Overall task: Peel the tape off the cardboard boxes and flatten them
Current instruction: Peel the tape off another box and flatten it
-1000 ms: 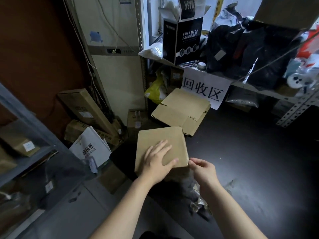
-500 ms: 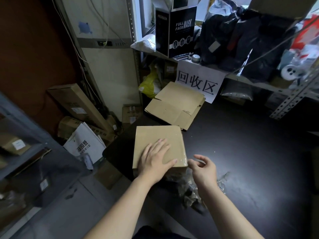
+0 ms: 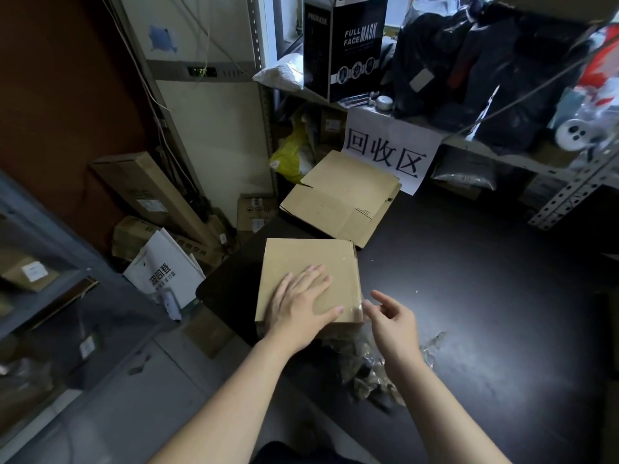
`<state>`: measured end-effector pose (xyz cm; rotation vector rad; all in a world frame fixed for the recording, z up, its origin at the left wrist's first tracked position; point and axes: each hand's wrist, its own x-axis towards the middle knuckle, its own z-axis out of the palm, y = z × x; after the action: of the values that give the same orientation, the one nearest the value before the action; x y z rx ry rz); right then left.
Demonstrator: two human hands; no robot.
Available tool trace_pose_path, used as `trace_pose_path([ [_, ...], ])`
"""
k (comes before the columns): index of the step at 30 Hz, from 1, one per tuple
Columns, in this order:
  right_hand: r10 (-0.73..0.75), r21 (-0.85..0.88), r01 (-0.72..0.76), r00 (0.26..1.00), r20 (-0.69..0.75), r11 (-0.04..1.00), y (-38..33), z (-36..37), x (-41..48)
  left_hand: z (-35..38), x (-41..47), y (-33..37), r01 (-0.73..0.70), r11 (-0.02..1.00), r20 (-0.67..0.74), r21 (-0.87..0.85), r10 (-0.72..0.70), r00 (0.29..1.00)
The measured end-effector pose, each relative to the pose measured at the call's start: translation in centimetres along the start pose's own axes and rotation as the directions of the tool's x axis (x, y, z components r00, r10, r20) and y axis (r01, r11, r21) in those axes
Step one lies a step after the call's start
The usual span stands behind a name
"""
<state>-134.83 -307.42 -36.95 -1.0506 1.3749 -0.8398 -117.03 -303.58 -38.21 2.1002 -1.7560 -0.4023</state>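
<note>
The cardboard box (image 3: 311,259) is pressed under the flat left hand (image 3: 299,308). The right hand (image 3: 392,318), curled a second ago, has been opened just beside its taped corner, so a fresh grip seems needed.

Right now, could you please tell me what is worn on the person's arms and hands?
Nothing shows: the left hand and right hand are bare, with no gloves, rings or watch, and no sleeves reach into view.
</note>
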Motion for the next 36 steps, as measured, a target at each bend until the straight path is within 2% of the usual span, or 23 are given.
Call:
trace_pose_path([
  [4,-0.001,-0.191,0.011,0.998,0.055,0.981,-0.7,0.9,1.7,0.0,0.0,-0.1,0.000,1.000,-0.005,-0.024,0.000,1.000],
  [10,0.085,0.000,-0.085,0.996,0.004,0.996,-1.1,1.6,2.5,0.1,0.1,-0.1,0.012,1.000,-0.032,-0.013,-0.012,0.999],
  [14,0.241,0.171,-0.239,0.971,0.013,0.956,-1.2,1.5,2.6,-0.1,0.1,0.1,0.008,1.000,-0.031,-0.023,-0.009,0.999],
  [18,0.220,0.168,-0.217,0.975,-0.003,0.962,-0.9,1.6,2.8,-0.1,0.1,-0.1,0.003,1.000,-0.028,-0.007,-0.004,1.000],
  [21,0.273,0.186,-0.275,0.961,0.040,0.943,-1.1,1.6,2.9,0.0,0.1,-0.1,0.004,1.000,-0.031,-0.006,-0.004,1.000],
  [25,0.221,0.110,-0.228,0.973,0.069,0.967,-0.9,1.3,3.2,0.1,0.1,-0.1,0.010,1.000,-0.035,-0.012,-0.010,0.999],
  [31,0.095,0.018,-0.096,0.995,0.027,0.995,-0.9,1.6,3.0,0.1,0.1,0.0,0.008,0.999,-0.060,-0.048,-0.010,0.998],
  [36,0.136,-0.025,-0.135,0.990,0.038,0.991,-0.6,1.3,3.5,0.3,0.1,-0.1,-0.004,0.999,-0.056,-0.048,0.001,0.998],
])
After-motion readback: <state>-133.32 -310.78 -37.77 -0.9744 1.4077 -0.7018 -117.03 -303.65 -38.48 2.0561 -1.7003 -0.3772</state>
